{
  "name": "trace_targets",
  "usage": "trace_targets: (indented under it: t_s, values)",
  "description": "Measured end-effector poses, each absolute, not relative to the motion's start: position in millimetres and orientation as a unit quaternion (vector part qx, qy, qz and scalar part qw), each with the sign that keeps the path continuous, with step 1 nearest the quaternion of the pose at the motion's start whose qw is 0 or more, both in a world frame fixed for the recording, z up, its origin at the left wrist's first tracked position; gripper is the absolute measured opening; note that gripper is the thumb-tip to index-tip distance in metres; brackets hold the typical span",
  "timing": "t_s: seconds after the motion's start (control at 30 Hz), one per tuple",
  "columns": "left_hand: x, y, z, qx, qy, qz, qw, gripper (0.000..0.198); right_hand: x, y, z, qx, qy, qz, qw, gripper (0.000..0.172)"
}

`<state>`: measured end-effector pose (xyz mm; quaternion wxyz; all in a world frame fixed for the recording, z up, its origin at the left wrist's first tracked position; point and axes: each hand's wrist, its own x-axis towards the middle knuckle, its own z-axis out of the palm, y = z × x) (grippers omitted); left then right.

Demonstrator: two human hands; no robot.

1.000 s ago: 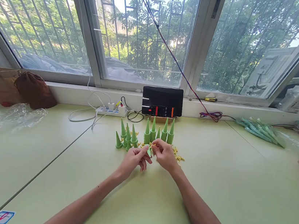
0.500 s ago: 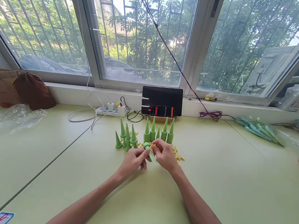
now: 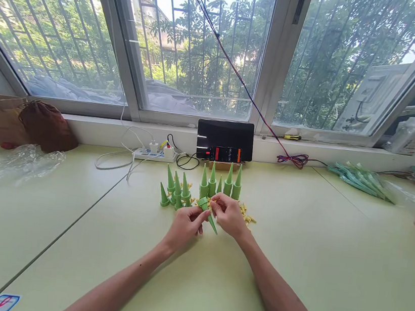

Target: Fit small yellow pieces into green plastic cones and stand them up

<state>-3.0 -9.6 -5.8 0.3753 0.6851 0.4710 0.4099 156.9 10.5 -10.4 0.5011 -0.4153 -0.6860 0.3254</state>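
My left hand is closed around a green plastic spike, its tip slanting down to the right and its wide collar up near the fingers. Close beside it, my right hand is pinched at the spike's collar. Yellow shows at those fingertips, but I cannot tell a held piece from the ones behind. Small yellow plastic pieces lie scattered on the table behind and right of my hands. Several green spikes stand tip up at the left, and another row of green spikes stands behind my right hand.
A phone showing a timer leans against a black tablet at the back. Left of it are a white power strip and cables. Bagged green items lie at the right; a brown pouch and clear plastic lie far left.
The green spike has turned slightly and its tip sits a little lower and further right. My left fingers have shifted along it; my right hand is nearly still.
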Motion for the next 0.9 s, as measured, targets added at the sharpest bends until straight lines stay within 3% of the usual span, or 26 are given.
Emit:
trace_targets:
  t_s: [0.9]
  values:
    - [-10, -1, -12, 0.754, 0.462, 0.432, 0.178, 0.031, 155, 10, -8, -0.370, -0.652, 0.424, 0.508, 0.019]
